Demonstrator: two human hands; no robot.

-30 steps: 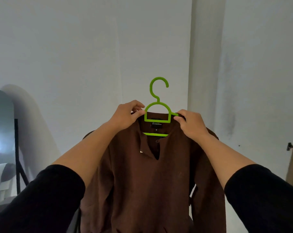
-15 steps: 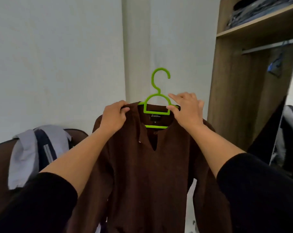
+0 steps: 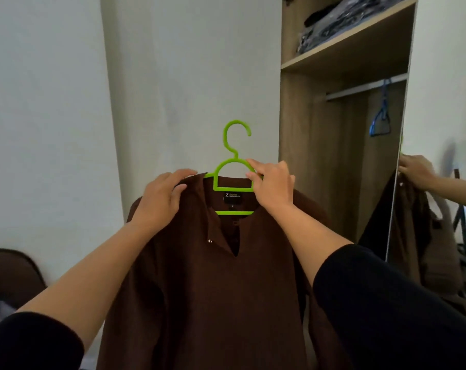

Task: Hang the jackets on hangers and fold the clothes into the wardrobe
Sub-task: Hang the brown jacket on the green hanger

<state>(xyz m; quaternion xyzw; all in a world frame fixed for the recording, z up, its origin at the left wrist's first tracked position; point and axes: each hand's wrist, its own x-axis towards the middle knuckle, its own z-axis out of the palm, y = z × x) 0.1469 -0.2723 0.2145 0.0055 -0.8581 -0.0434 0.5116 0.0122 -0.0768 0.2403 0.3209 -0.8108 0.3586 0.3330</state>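
Observation:
A brown long-sleeved shirt (image 3: 213,284) hangs on a lime-green plastic hanger (image 3: 233,169) held up in front of me. My right hand (image 3: 273,184) grips the hanger's right shoulder at the collar. My left hand (image 3: 162,198) rests on the shirt's left shoulder, fingers curled over the fabric. To the right stands the open wooden wardrobe (image 3: 320,156) with a metal rail (image 3: 365,88); a blue hanger (image 3: 381,116) hangs on it. The hanger's arms are hidden inside the shirt.
Folded dark clothes (image 3: 341,20) lie on the wardrobe's upper shelf. A mirrored door (image 3: 440,156) at the right edge reflects my hand and the shirt. A dark brown chair back (image 3: 10,276) stands low at the left, against the white wall.
My view has swung to the right, bringing the wardrobe nearer and larger. My left hand slid outward along the shirt's shoulder; my right hand kept hold of the hanger.

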